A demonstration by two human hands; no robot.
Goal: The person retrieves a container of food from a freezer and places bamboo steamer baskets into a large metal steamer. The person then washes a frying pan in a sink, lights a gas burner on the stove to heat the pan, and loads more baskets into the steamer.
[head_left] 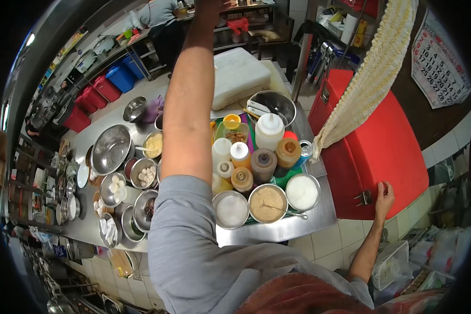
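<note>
My right hand (pixel 385 195) lies against the front edge of a red cooler box (pixel 369 141), beside its dark metal latch (pixel 363 198). Its fingers look extended along the lid edge. Up through the middle of the view stretches my left arm, in a short grey sleeve; the hand is beyond the top edge. Under that arm, a steel table (pixel 314 209) carries several squeeze bottles (pixel 270 131) and three bowls: white granules (pixel 231 209), a beige paste with a spoon (pixel 267 202), and white powder (pixel 302 191).
Steel bowls (pixel 111 149) with peeled eggs (pixel 116 183) and garlic-like pieces (pixel 147 176) fill the table's left. Behind stands a white foam box (pixel 240 76). A yellowish towel (pixel 369 78) hangs near the cooler. Another person (pixel 159 21) stands at the far counter.
</note>
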